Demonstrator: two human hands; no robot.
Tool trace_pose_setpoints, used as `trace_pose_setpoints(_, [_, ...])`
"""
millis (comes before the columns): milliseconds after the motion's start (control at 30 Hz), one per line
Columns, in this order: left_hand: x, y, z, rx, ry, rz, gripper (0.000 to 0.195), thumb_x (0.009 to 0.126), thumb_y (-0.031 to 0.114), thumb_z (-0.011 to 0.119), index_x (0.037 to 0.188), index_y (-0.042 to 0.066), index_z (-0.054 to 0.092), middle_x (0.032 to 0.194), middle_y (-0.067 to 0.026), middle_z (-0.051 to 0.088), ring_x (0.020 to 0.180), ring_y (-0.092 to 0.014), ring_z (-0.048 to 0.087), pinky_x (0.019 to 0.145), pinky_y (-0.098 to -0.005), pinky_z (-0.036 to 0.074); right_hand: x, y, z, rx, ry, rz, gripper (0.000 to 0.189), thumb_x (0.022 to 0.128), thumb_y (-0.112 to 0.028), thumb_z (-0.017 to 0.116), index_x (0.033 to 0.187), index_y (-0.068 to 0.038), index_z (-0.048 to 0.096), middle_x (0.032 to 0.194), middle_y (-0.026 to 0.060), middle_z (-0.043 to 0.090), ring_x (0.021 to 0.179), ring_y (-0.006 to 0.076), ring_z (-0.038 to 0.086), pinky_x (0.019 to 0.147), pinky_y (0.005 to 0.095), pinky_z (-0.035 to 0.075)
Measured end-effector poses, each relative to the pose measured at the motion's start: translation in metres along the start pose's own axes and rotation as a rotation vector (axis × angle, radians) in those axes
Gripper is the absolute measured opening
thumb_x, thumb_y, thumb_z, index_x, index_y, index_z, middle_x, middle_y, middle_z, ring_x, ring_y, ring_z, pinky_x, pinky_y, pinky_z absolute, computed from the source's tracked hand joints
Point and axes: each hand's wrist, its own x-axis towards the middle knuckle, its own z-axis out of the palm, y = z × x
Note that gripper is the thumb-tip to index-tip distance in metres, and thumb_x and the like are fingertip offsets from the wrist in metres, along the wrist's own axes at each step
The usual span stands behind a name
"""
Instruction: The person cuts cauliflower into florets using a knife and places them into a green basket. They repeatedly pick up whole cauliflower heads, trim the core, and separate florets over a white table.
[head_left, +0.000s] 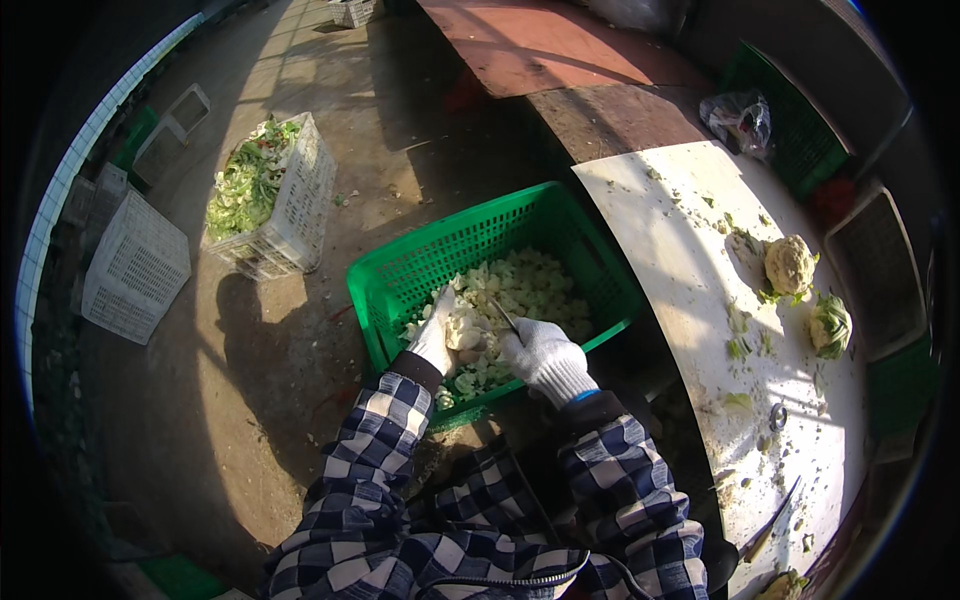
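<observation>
A green plastic crate (457, 232) stands before me, partly filled with cut cauliflower florets (536, 285). Over its near left part, my left hand (436, 330), in a white knit glove, holds a piece of cauliflower (463, 330) whose full shape is hidden among the florets. My right hand (546, 360), gloved alike, grips a small knife (504, 315); the blade points up and left towards the cauliflower, and the handle is covered by the fingers.
At right, a white-topped table (675, 225) bears two cauliflower heads (790, 265), leaf scraps, a roll of tape (778, 417) and another knife (772, 521). A pale crate (300, 202) of leaves and trimmings stands on the floor at left, near another pale crate (139, 266).
</observation>
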Motion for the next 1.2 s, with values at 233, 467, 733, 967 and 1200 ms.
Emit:
trace_pose_setpoints(233, [0.020,-0.023,-0.025,-0.251,0.069,0.111,0.025,0.092,0.012,0.058,0.116,0.008,0.055,0.110,-0.0160,0.060,0.098,-0.037,0.063,0.086,-0.0582,0.054,-0.003,-0.001,-0.002,-0.040,0.000,0.027,0.039,0.094,-0.043,0.050,0.101,-0.008,0.068,0.094,0.0203,0.069,0.094,0.0393,0.065,0.079,0.0495,0.052])
trace_pose_setpoints(467, [0.018,-0.024,-0.014,-0.223,0.012,0.398,0.046,0.086,-0.006,0.057,0.129,0.006,0.048,0.111,-0.0174,0.059,0.099,-0.036,0.062,0.092,-0.0521,0.053,-0.007,-0.004,0.005,-0.073,0.005,-0.006,0.038,0.093,-0.041,0.052,0.093,-0.006,0.067,0.088,0.0221,0.068,0.090,0.0402,0.065,0.077,0.0503,0.052])
trace_pose_setpoints(733, [0.012,-0.024,0.021,-0.137,0.046,0.442,0.074,0.077,-0.013,0.055,0.145,0.007,0.032,0.122,-0.0184,0.053,0.101,-0.038,0.061,0.097,-0.0561,0.051,-0.006,0.004,0.026,-0.185,0.173,-0.200,0.031,0.092,-0.033,0.054,0.084,-0.005,0.063,0.072,0.0205,0.065,0.070,0.0382,0.066,0.064,0.0482,0.053])
trace_pose_setpoints(967, [0.008,-0.030,0.033,0.020,0.127,0.557,0.080,0.071,-0.017,0.043,0.147,0.005,0.031,0.129,-0.0180,0.054,0.119,-0.039,0.055,0.104,-0.0566,0.047,-0.008,0.016,0.047,-0.456,0.471,-0.427,0.022,0.089,-0.022,0.056,0.075,-0.006,0.060,0.062,0.0159,0.061,0.059,0.0326,0.064,0.050,0.0442,0.049])
trace_pose_setpoints(1200, [0.017,-0.044,0.035,-0.340,-0.018,0.265,0.030,0.085,0.000,0.055,0.115,0.000,0.058,0.113,-0.0146,0.064,0.104,-0.031,0.062,0.095,-0.0450,0.051,0.002,0.013,0.048,-0.242,0.339,-0.056,0.030,0.094,-0.028,0.052,0.087,-0.001,0.064,0.072,0.0216,0.067,0.070,0.0372,0.067,0.063,0.0479,0.053])
